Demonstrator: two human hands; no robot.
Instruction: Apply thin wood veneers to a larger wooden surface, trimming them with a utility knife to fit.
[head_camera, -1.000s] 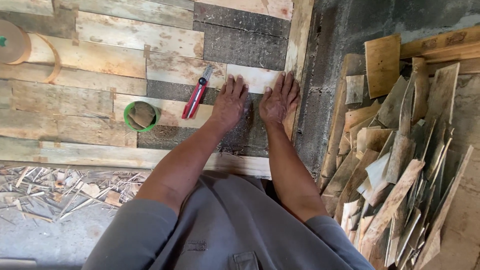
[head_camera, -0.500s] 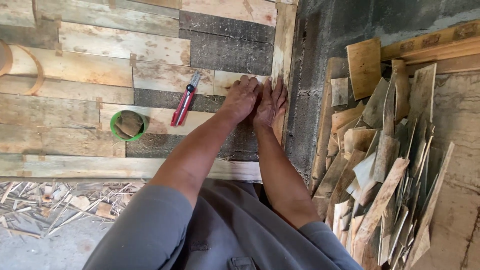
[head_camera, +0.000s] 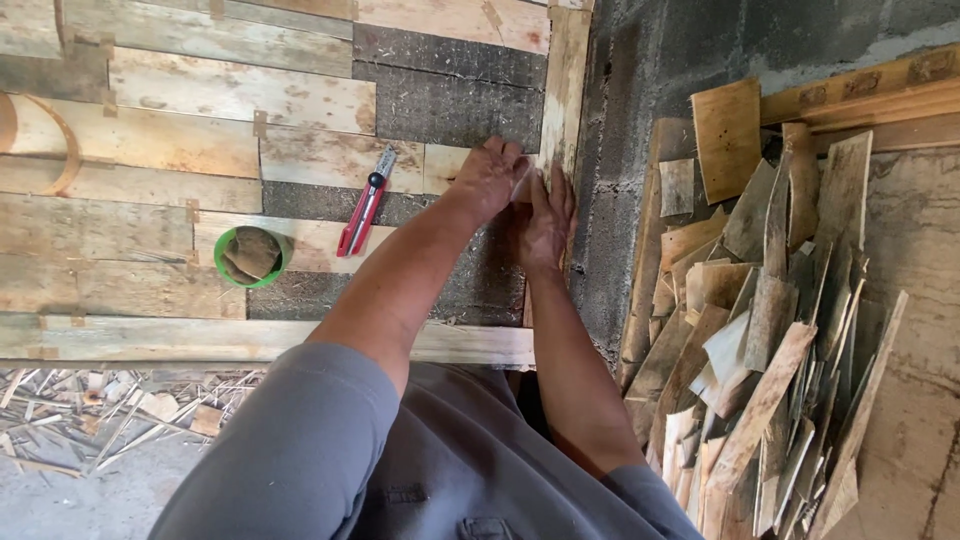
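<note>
Head view looks down on a patchwork panel of veneer sheets (head_camera: 230, 95), and both hands meet at its right edge strip (head_camera: 563, 90). Left hand (head_camera: 487, 178) has its fingers curled together on a small pale veneer piece (head_camera: 523, 180) just left of that strip, while the right hand (head_camera: 547, 215) lies flat against the same spot, fingers together and pressing just below the piece. Whether the left fingers truly pinch the piece or only push on it cannot be told, since the hands overlap. Judging from this, the step in hand is seating the small piece into the gap beside the strip; the next move would call for steady downward pressure and a careful line-up with the neighbouring sheets. A red utility knife (head_camera: 362, 205) lies on the panel to the left of the strip, near the hands, and a green tape roll (head_camera: 250, 257) sits further left of it. A heap of loose veneer offcuts (head_camera: 770, 300) is stacked to the right of the strip, beyond a grey concrete gap.
</note>
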